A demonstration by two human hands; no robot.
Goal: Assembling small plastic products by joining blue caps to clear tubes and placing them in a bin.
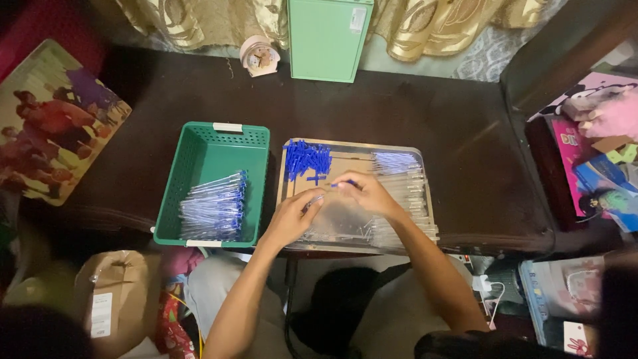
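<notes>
- Holding a clear pen tube (318, 197) in my left hand (292, 216), fingers pinched narrow round it, over the metal tray (425, 199).
- My right hand (369, 193) grips a small blue piece (345, 182) at its fingertips, just beside the tube.
- A brown paper package (113, 292) with a white rectangular label sits low on the left.
- A green box (329, 36) with a small white label stands at the table's (465, 133) far edge.
- The tray holds blue caps (307, 159) and clear tubes (405, 186).
- The green basket (212, 143) holds assembled pens (214, 209).
</notes>
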